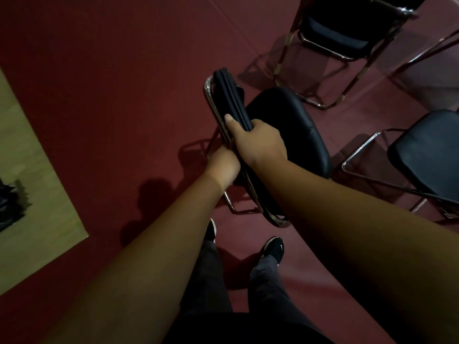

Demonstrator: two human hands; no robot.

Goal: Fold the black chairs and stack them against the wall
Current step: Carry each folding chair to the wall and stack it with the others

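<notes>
Pale wood-toned flooring (29,170) fills the far left, with a dark blurred heap (12,204) at its edge; what it is cannot be told. Deep red carpet (111,83) covers the rest of the floor. Near the middle, both hands hold the black chair (293,125), which stands on the carpet just ahead of the person's black shoes (274,248). The left hand (223,166) is curled round the chrome frame (211,100), low on the tube. The right hand (258,142), touching it from above, grips the top of the padded backrest (227,93), thumb laid straight along the edge. The seat lies close against the backrest, tipped up — the chair looks partly folded. Further right stand two more black chairs, both unfolded: a second chair (340,33) at the upper right and a third chair (427,155) at the right edge — each apart from the held one.
</notes>
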